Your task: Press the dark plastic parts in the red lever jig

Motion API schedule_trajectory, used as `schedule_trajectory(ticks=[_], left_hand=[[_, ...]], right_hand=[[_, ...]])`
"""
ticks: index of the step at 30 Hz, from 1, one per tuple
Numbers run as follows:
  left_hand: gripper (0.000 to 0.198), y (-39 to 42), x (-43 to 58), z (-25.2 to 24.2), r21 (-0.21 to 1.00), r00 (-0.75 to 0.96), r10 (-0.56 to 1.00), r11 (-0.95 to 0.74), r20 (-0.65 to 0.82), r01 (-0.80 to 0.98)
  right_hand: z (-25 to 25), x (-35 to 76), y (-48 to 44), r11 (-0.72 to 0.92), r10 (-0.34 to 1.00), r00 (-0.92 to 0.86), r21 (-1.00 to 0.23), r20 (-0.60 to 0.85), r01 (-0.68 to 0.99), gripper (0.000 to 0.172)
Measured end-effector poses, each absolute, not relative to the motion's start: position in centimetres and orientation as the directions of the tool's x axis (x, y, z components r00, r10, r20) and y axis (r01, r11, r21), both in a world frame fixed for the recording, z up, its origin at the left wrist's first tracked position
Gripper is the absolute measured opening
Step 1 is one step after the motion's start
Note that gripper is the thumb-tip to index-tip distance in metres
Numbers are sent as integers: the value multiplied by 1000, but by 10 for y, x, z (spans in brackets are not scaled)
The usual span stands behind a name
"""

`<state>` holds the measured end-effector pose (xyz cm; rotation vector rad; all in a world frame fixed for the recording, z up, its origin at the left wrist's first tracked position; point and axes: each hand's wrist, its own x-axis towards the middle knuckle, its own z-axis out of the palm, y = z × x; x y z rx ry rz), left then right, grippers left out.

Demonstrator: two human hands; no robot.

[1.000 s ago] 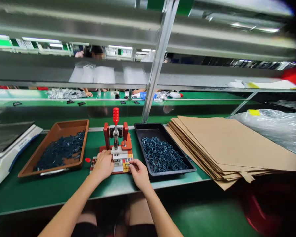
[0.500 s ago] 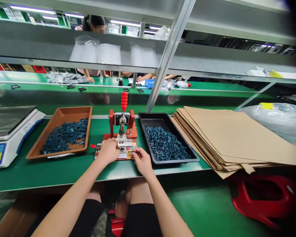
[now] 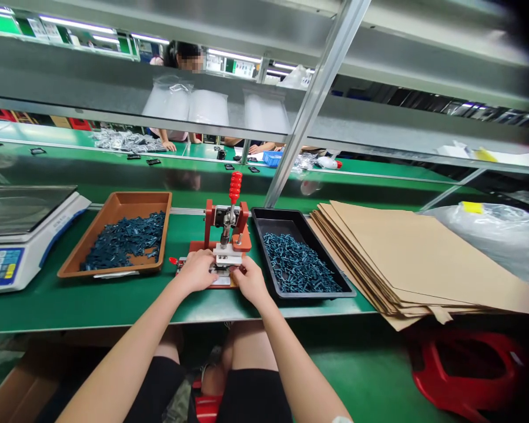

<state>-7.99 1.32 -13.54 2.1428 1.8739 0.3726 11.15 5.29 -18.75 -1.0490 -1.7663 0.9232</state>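
A small hand press (image 3: 226,235) with a red ribbed handle (image 3: 235,188) stands upright on the green bench in front of me. My left hand (image 3: 197,271) lies at the left of its white clamp block (image 3: 227,257), fingers curled in at the fixture. From the other side my right hand (image 3: 250,279) reaches the fixture below the block, thumb and fingers pinched together. Whatever small part is between my fingertips is hidden. Left of the press is a brown tray (image 3: 167,229) of flat dark-blue pieces; right of it, a black tray (image 3: 286,220) of small dark-blue pins.
A weighing scale (image 3: 26,235) stands at far left. Stacked brown cardboard sheets (image 3: 401,252) lie at right, past the black tray, with a clear plastic bag (image 3: 502,235) behind. A metal post (image 3: 312,106) and shelf rise behind the bench. A red stool (image 3: 462,370) stands below right.
My right hand has moved in from the fixture's right edge to beneath the clamp block, with the dark-blue pin it pinched now out of sight. My left hand stays at the fixture. The view has shifted slightly.
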Motion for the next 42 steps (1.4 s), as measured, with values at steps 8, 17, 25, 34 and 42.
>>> schedule_trajectory(ticks=[8,17,25,34,42], left_hand=[[24,12,-80,-141,402,123,992,-129,43,906],[19,8,-79,-146,408,128,986,-160,104,899],[17,3,-80,-148,438,123,983,-171,135,883],[27,-19,-77,-154,390,141,918,-292,371,873],[39,-14,-123,-143,670,-397,717,-130,573,731]], right_hand=[[-201,93,66,275,900,-387,-951,203,139,23],[-206,92,62,318,915,-322,-926,244,202,20],[-199,92,59,425,872,-380,-863,309,272,23],[-199,95,64,525,827,-412,-791,384,316,24],[-193,94,61,553,815,-404,-766,416,327,20]])
